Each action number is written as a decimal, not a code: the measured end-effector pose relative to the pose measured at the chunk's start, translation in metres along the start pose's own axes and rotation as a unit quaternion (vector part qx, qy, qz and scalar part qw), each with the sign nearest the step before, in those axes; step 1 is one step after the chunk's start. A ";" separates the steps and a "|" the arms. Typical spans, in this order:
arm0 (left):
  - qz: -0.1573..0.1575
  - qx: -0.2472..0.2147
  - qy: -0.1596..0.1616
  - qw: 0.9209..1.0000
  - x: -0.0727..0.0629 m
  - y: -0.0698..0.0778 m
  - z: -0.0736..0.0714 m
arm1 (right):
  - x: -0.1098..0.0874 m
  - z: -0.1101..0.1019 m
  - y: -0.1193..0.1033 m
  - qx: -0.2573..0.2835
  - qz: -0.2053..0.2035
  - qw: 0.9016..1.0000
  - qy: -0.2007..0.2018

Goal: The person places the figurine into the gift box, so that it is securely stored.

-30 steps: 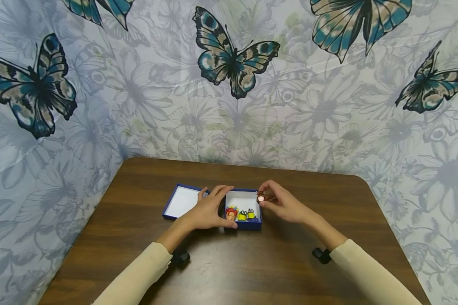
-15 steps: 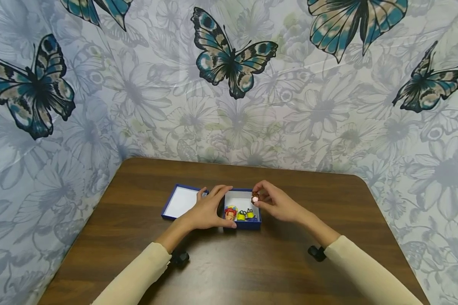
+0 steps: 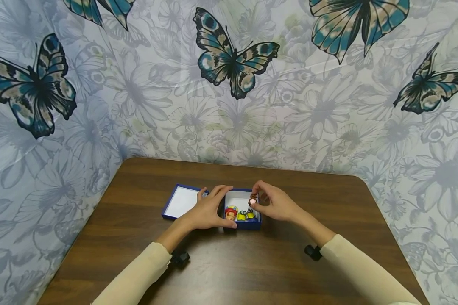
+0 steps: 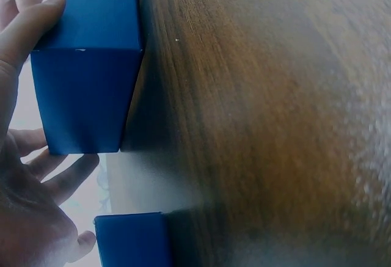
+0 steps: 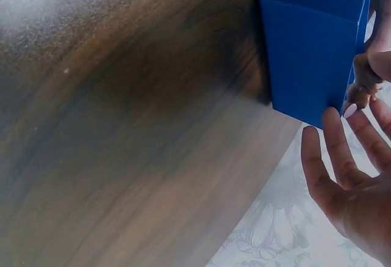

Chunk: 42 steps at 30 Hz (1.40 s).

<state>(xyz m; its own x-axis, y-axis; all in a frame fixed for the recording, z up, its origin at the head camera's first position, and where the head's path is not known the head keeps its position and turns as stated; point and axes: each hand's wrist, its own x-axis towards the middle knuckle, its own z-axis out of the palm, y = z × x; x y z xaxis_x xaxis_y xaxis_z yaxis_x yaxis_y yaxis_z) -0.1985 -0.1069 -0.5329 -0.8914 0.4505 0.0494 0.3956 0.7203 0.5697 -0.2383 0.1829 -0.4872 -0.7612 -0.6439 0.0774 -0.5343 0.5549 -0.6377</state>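
Note:
A blue box point(image 3: 248, 226) with a white inside stands on the table, its top uncovered. My left hand point(image 3: 203, 213) grips its left side, thumb at the front wall and fingers at the back. In the left wrist view the thumb lies on the blue box point(image 4: 85, 96). Over the box's right part, my right hand point(image 3: 280, 205) pinches a small brown figurine point(image 3: 253, 200) with a pale pink patch. The right wrist view shows the brown figurine point(image 5: 365, 79) partly hidden at the box's edge. Inside sit a red-haired figurine point(image 3: 230, 213) and two yellow minion figurines point(image 3: 242, 216).
The box's lid point(image 3: 180, 203), blue outside and white inside, lies upturned to the left, partly behind the left hand. Both stand on a brown wooden table point(image 3: 229, 271). A butterfly-patterned cloth point(image 3: 244, 127) hangs behind the table's far edge.
My right hand has carried the brown figurine left from the box's right edge to over its inside, then slightly lower. My left hand keeps its grip on the box.

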 end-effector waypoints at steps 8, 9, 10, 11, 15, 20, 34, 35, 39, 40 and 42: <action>-0.001 0.000 0.003 1.000 -0.001 0.000 0.000 | 0.006 0.000 0.000 -0.021 -0.004 1.000 -0.012; -0.001 0.000 0.002 1.000 -0.001 0.000 0.000 | 0.007 0.000 0.001 -0.023 -0.005 1.000 -0.013; -0.001 -0.002 0.003 1.000 -0.001 0.000 0.000 | 0.008 0.000 0.001 -0.024 -0.006 1.000 -0.014; -0.001 -0.003 0.003 1.000 -0.001 0.000 0.000 | 0.009 0.001 0.002 -0.026 -0.007 1.000 -0.014; 0.000 -0.003 0.000 1.000 0.000 0.000 0.001 | 0.011 0.003 0.005 -0.026 -0.010 1.000 -0.014; 0.000 -0.003 -0.005 1.000 0.001 0.000 0.002 | 0.014 0.009 0.009 -0.019 -0.013 1.000 -0.016; -0.003 -0.004 0.001 1.000 -0.001 0.001 -0.001 | 0.014 0.032 0.009 -0.008 -0.006 1.000 0.003; -0.002 -0.004 0.001 1.000 -0.001 0.001 -0.001 | 0.014 0.033 0.009 -0.005 -0.002 1.000 0.003; -0.001 -0.007 0.001 1.000 -0.001 0.002 -0.001 | 0.014 0.035 0.008 -0.004 0.020 1.000 0.007; -0.002 -0.006 0.001 1.000 -0.001 0.002 -0.001 | 0.014 0.036 0.008 -0.006 0.021 1.000 0.008; -0.004 -0.004 -0.001 1.000 -0.001 0.002 0.000 | 0.015 0.036 0.008 -0.008 0.022 1.000 0.008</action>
<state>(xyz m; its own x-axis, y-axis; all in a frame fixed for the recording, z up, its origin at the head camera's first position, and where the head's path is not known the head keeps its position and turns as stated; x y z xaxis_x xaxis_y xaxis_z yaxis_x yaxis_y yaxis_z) -0.1967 -0.1061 -0.5313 -0.8942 0.4456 0.0437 0.3868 0.7196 0.5767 -0.2408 0.1590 -0.5191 -0.7898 -0.6103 0.0611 -0.5058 0.5918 -0.6277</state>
